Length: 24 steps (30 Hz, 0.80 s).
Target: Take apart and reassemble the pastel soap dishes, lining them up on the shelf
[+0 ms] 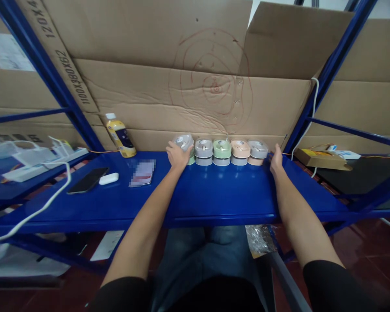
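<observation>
L grip (178, 156) on rounded, clr-lidded box (186, 141)

someone here in a plain black fabric top (211, 299), short black sleeves (325, 279) above bare forearms (146, 225), left hand (178, 155) and right hand (276, 162) both bare, faded blue denim-like trousers (185, 249), darker between the legs

Containers (222, 149) on shelf (221, 195), cardboard (143, 86) behind

Light is soft; faint glare marks the blue shelf (221, 195); distortion stretches the edges.
</observation>
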Each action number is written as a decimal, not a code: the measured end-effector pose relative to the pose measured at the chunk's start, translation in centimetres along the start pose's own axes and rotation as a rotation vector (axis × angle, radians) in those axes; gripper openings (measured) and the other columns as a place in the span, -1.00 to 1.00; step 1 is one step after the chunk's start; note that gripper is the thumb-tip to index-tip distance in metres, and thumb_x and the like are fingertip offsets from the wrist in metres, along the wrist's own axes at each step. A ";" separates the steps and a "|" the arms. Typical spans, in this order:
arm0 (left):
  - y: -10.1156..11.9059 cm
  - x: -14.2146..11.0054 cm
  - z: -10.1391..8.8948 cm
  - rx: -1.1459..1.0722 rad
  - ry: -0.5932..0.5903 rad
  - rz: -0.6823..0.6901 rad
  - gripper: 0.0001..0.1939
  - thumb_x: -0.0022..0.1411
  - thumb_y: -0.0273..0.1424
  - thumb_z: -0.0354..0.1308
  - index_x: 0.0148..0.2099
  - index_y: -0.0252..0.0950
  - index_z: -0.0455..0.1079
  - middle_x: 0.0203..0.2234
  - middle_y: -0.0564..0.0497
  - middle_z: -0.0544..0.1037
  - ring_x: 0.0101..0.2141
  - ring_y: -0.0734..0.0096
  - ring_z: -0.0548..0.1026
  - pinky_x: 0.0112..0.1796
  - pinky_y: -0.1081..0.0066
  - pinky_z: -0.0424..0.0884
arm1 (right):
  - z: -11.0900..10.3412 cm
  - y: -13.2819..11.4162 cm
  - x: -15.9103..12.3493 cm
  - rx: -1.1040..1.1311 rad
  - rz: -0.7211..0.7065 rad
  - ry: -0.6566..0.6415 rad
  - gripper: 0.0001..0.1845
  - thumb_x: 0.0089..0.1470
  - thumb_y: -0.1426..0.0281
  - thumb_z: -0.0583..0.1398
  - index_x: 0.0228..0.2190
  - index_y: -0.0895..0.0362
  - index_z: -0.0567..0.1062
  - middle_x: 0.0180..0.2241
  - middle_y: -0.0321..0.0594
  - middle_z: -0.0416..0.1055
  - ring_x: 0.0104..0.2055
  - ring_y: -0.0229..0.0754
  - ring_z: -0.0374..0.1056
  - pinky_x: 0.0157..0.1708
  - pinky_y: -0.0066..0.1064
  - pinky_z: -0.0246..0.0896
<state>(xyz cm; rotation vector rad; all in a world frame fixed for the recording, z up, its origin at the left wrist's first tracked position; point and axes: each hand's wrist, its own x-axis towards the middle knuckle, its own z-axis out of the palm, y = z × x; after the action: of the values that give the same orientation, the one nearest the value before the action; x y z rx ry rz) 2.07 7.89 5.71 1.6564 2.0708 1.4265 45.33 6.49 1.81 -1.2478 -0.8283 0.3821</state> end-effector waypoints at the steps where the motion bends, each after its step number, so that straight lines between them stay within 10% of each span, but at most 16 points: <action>1: 0.0 -0.1 0.3 0.008 -0.015 0.001 0.03 0.24 0.04 0.27 0.40 -0.66 0.01 0.20 -0.71 0.28 0.25 -0.49 0.33 0.20 -0.15 0.27 | 0.3 0.1 -0.2 0.042 0.060 -0.019 -0.24 0.18 -0.18 -0.04 0.06 0.15 0.44 0.00 0.01 0.52 0.01 0.04 0.48 0.00 -0.13 0.39; 7: -0.9 0.2 0.7 -0.061 -0.049 0.074 -0.24 0.47 -0.03 -0.12 0.42 -0.57 0.06 0.22 -0.65 0.33 0.29 -0.40 0.30 0.23 -0.21 0.19 | 1.7 -0.3 -1.0 0.135 0.080 -0.237 -0.19 0.10 -0.32 0.02 -0.03 0.06 0.56 -0.11 -0.13 0.63 -0.02 0.02 0.53 0.02 -0.14 0.43; 24: -7.3 4.5 -3.3 -0.032 -0.019 0.108 -0.44 0.53 -0.16 -0.21 0.20 -0.45 0.40 0.17 -0.40 0.52 0.24 -0.05 0.42 0.28 0.05 0.24 | 3.7 -1.9 -3.8 0.008 0.102 -0.511 -0.27 0.02 -0.17 0.27 0.14 -0.10 0.44 0.24 -0.20 0.45 0.20 0.04 0.41 0.13 -0.07 0.39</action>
<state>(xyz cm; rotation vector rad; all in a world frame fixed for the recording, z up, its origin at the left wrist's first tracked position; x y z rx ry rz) -6.69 10.07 4.20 1.7876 1.9657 1.4614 39.76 5.91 2.57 -1.2031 -1.1944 0.8076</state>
